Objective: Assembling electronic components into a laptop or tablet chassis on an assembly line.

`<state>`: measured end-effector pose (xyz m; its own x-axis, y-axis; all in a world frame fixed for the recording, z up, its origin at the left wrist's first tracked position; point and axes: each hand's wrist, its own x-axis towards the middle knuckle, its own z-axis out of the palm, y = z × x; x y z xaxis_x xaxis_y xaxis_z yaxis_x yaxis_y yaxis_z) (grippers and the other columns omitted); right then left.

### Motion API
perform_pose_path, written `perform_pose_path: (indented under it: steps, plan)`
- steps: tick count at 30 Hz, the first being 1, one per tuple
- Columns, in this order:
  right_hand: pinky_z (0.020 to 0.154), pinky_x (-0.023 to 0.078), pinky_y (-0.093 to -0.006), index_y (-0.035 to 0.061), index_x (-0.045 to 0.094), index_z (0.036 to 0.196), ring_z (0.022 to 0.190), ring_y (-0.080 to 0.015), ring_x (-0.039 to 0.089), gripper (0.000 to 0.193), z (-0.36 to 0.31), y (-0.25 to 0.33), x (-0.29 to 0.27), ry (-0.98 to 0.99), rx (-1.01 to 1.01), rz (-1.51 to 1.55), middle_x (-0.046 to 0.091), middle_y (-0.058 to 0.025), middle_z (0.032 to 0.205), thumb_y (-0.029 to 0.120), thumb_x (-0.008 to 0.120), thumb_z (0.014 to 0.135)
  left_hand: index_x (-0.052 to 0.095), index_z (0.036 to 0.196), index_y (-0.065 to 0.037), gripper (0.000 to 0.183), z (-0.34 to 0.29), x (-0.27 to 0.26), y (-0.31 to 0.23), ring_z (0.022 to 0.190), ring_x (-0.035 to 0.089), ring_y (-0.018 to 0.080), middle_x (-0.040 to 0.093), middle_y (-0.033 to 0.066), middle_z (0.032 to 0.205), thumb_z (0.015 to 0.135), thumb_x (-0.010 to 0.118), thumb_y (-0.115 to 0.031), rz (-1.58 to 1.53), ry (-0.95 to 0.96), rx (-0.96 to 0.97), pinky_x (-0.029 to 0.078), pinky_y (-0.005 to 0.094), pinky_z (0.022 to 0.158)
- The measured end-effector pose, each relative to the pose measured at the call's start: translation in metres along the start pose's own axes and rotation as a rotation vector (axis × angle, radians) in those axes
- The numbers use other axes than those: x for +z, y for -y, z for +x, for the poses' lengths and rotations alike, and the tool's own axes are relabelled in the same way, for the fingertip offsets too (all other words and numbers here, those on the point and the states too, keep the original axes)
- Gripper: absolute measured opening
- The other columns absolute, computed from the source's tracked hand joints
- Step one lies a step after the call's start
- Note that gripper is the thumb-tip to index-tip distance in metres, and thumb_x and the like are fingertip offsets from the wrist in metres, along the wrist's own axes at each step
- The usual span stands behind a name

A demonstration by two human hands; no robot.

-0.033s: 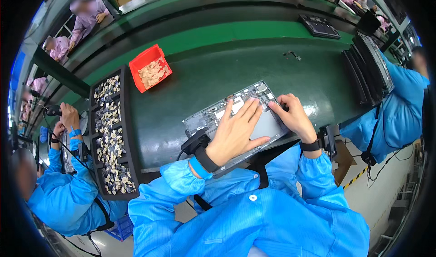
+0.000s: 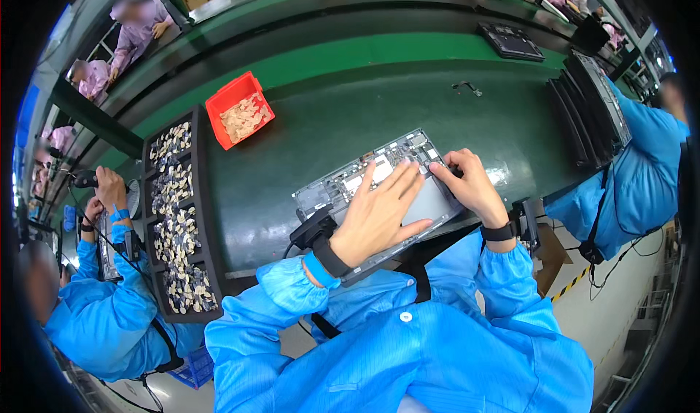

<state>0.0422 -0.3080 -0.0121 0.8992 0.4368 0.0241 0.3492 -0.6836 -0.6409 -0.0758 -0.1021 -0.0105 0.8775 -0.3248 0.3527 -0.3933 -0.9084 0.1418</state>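
Note:
An opened laptop base [image 2: 430, 205] lies at the front edge of the table in front of me, its circuit board and inner parts showing. My left hand [image 2: 385, 201] rests flat on its middle, fingers spread and pointing away from me, covering part of the board. At the right side, my right hand [image 2: 470, 183] has its thumb on the rim near the far right corner. Its other fingers curl beside that corner, partly hidden, gripping the edge. A dark spot shows between thumb and forefinger, too small to name.
Left stands a black divided tray [image 2: 206, 216] of small pale and dark pieces; behind it, a red bin [image 2: 224, 110] of beige scraps. A small dark cable part [image 2: 467, 88] lies far right. Dark laptop parts [image 2: 576, 114] stand stacked at right, another laptop base [image 2: 510, 41] behind. Co-workers sit both sides.

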Motion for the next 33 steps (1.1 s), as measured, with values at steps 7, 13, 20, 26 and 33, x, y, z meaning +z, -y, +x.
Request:
perform_pose_path:
  steps: [7,13,20,26,33]
  plan:
    - [0.073,0.049,-0.037,-0.0021,0.075,0.096,0.086,-0.0239,0.062,0.036,0.002,-0.011,-0.003,0.034,0.016,0.276,0.063,-0.0157,0.092,0.034,0.072,0.097,0.058,0.141,0.0,0.07,0.003,0.0,-0.002,0.142,0.049,0.024,0.058,0.0149,0.146,0.095,0.062,-0.053,0.009,-0.026,0.066,0.033,0.0539,0.117]
    - [0.057,0.046,-0.0331,-0.0054,0.072,0.094,0.06,-0.0155,0.059,0.035,0.002,0.011,-0.012,0.085,0.024,0.147,0.066,-0.0111,0.071,0.029,0.069,0.099,0.061,0.136,0.001,0.066,0.007,0.0,-0.006,0.135,0.054,0.0256,0.062,0.0141,0.138,0.092,0.066,-0.047,-0.024,-0.021,0.082,0.039,0.0486,0.111]
    - [0.07,0.049,-0.0301,-0.0064,0.074,0.098,0.074,-0.0112,0.061,0.046,0.011,-0.027,-0.016,0.136,0.053,0.407,0.071,-0.0036,0.08,0.034,0.054,0.108,0.064,0.132,-0.004,0.057,0.017,-0.002,-0.005,0.124,0.057,0.0265,0.064,0.0125,0.123,0.09,0.069,-0.041,-0.091,-0.055,0.081,0.044,0.0444,0.1]
    - [0.086,0.05,-0.0276,-0.0036,0.074,0.11,0.092,-0.012,0.064,0.037,-0.002,-0.03,-0.014,0.079,-0.012,0.508,0.074,-0.0048,0.093,0.028,0.055,0.108,0.071,0.118,-0.009,0.037,0.04,-0.009,0.002,0.105,0.063,0.0239,0.068,0.0066,0.111,0.092,0.069,-0.035,-0.126,0.019,0.055,0.046,0.0425,0.09]
    - [0.085,0.051,-0.0284,-0.0025,0.074,0.111,0.093,-0.0124,0.066,0.033,-0.006,-0.029,-0.013,0.058,-0.009,0.468,0.075,-0.0067,0.096,0.026,0.056,0.107,0.077,0.092,-0.011,0.018,0.066,0.005,0.01,0.093,0.066,0.0236,0.071,0.0033,0.086,0.092,0.07,-0.027,-0.125,-0.037,0.022,0.048,0.0409,0.075]
